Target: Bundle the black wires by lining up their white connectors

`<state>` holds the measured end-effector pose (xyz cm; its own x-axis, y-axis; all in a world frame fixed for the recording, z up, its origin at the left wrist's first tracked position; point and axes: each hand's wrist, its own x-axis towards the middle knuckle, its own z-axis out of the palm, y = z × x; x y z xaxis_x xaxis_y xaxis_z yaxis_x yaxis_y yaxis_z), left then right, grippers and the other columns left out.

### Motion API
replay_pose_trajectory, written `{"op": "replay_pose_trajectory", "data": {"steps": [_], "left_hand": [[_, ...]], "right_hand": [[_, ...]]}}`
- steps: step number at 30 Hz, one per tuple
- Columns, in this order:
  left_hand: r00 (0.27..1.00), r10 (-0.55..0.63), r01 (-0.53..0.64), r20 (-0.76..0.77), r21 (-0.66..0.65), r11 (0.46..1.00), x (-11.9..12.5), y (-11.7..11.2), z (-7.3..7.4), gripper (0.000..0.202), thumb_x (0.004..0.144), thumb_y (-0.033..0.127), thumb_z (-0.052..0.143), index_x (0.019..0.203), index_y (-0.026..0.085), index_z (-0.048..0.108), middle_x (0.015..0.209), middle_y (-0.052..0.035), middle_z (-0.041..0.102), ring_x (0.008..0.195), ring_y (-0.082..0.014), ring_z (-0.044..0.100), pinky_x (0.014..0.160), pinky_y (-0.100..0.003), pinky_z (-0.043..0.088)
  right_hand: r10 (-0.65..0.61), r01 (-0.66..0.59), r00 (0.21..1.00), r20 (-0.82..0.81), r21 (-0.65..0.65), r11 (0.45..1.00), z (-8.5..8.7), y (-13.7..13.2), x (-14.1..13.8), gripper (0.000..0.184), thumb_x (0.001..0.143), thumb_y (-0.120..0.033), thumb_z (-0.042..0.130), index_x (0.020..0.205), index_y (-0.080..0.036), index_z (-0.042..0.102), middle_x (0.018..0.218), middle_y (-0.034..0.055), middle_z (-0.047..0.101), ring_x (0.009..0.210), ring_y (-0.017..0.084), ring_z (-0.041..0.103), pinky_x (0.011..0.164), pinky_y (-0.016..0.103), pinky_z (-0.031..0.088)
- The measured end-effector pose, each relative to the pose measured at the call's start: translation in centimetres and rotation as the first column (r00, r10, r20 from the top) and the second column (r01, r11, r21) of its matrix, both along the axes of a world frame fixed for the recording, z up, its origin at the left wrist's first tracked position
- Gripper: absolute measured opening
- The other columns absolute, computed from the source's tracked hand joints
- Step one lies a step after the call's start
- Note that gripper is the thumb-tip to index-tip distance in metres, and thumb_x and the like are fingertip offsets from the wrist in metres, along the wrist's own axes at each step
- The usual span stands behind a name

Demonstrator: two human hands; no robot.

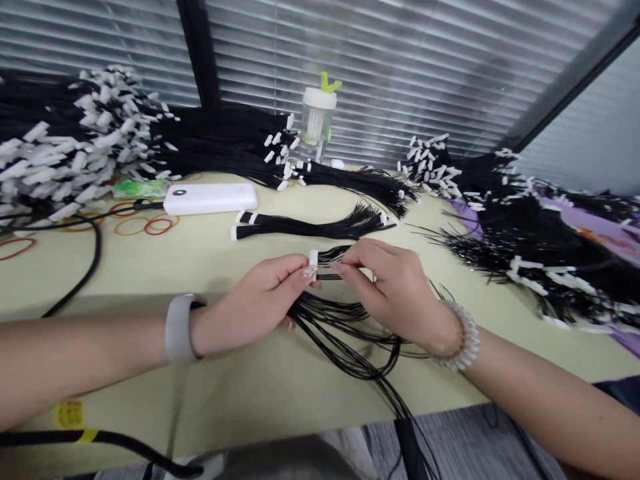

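My left hand (265,293) pinches a small white connector (313,264) between thumb and fingers. Several thin black wires (333,255) run out of the connector's right side. Just to the right, my right hand (387,283) has thumb and forefinger pressed together on a black wire at the connector; the exact spot is partly hidden by the fingertips. A loose bundle of black wires (345,333) hangs below both hands, passing under the left palm and over the table's front edge. Behind the hands lie finished-looking cable bundles (310,227) with white connectors at their left ends.
Piles of black cables with white connectors (90,153) fill the back left, with more cables (540,253) at the right. A white power bank (210,199), rubber bands (157,227) and a clear bottle (317,123) stand or lie behind. A thick black cable (95,260) curves at left.
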<state>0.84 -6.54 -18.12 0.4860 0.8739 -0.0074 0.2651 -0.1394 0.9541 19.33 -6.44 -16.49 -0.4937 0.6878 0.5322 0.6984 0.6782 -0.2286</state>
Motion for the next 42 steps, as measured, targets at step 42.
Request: {"op": "replay_pose_trajectory", "data": {"steps": [42], "left_hand": [[0.999, 0.051, -0.051, 0.001, -0.010, 0.999, 0.2, 0.2, -0.3, 0.031, 0.083, 0.043, 0.034, 0.073, 0.018, 0.050, 0.059, 0.0042, 0.046, 0.045, -0.0067, 0.045, 0.039, -0.016, 0.041]], "right_hand": [[-0.065, 0.090, 0.993, 0.103, -0.258, 0.962, 0.8, 1.0, 1.5, 0.013, 0.078, -0.030, 0.052, 0.075, -0.019, 0.057, 0.060, -0.0054, 0.053, 0.052, 0.003, 0.043, 0.053, 0.016, 0.033]]}}
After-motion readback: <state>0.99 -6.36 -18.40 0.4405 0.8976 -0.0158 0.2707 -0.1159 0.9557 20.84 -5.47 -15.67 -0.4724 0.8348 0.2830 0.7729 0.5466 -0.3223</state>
